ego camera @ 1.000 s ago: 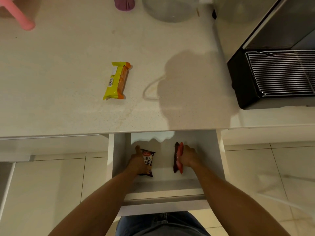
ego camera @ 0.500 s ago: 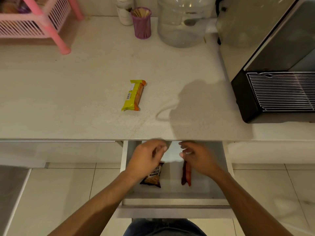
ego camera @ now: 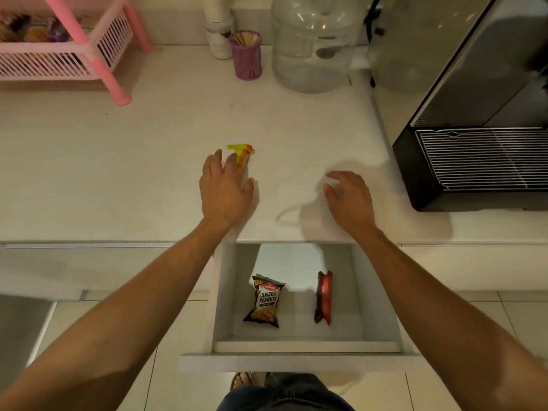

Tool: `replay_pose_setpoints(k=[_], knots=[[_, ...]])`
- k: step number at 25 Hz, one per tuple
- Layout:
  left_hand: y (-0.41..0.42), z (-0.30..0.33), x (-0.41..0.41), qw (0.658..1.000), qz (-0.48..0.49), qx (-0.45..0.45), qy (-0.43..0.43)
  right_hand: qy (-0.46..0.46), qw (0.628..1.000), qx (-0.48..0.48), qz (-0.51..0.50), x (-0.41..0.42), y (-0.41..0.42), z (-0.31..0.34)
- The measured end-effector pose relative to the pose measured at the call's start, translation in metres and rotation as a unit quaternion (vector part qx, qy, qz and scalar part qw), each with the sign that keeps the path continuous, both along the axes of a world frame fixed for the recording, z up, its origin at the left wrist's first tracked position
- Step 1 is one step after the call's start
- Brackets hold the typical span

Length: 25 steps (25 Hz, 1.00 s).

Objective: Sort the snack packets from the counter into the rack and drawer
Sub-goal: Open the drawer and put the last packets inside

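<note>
A yellow and orange snack packet (ego camera: 243, 152) lies on the white counter (ego camera: 148, 173). My left hand (ego camera: 226, 188) lies spread over its near end, fingers apart and hiding most of it; no grip shows. My right hand (ego camera: 348, 197) hovers over the bare counter to the right, fingers loosely curled, holding nothing. Below the counter edge the white drawer (ego camera: 296, 348) stands pulled out. Inside it lie a salted peanuts packet (ego camera: 265, 301) on the left and a dark red packet (ego camera: 323, 296) on the right. The pink rack (ego camera: 62, 57) at the far left holds several packets.
At the back of the counter stand a purple cup of sticks (ego camera: 246, 54), a white bottle (ego camera: 218, 34) and a large clear water jar (ego camera: 314, 46). A black and steel appliance (ego camera: 468, 114) with a grille fills the right side. Tiled floor lies below.
Both hands let go of the two packets in the drawer and rose onto the counter. The left hand reached forward onto the yellow packet. The view tilted up, showing the rack.
</note>
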State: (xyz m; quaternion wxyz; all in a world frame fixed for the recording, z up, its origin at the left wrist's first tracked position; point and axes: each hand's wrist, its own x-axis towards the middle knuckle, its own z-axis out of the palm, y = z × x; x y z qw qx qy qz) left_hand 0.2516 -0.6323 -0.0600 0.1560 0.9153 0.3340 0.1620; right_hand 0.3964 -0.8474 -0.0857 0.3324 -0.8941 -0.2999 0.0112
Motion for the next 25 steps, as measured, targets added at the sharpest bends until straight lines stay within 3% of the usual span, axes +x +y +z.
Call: replay_pose_setpoints(k=[6, 10, 15, 17, 20, 22, 25], knots=[[-0.001, -0.007, 0.01, 0.998, 0.057, 0.002, -0.012, -0.073, 0.991, -0.103, 0.035, 0.007, 0.006, -0.015], [-0.006, 0.008, 0.013, 0.987, 0.105, -0.12, -0.008, -0.074, 0.991, -0.104, 0.033, 0.006, 0.004, -0.014], [-0.06, 0.027, -0.015, 0.931, 0.081, -0.352, -0.053, -0.065, 0.992, -0.101, 0.03, 0.004, 0.004, -0.014], [-0.082, 0.026, -0.038, 0.891, 0.026, -0.444, -0.089, -0.06, 0.993, -0.101, 0.026, 0.004, 0.005, -0.014], [-0.104, 0.013, -0.073, 0.826, -0.058, -0.557, -0.064, -0.05, 0.993, -0.104, 0.021, 0.004, 0.004, -0.014], [-0.113, -0.002, -0.091, 0.801, -0.089, -0.592, -0.016, -0.046, 0.994, -0.1, 0.021, 0.004, 0.004, -0.013], [-0.127, -0.033, -0.105, 0.812, -0.091, -0.574, 0.055, -0.044, 0.994, -0.094, 0.026, 0.003, 0.004, -0.012]])
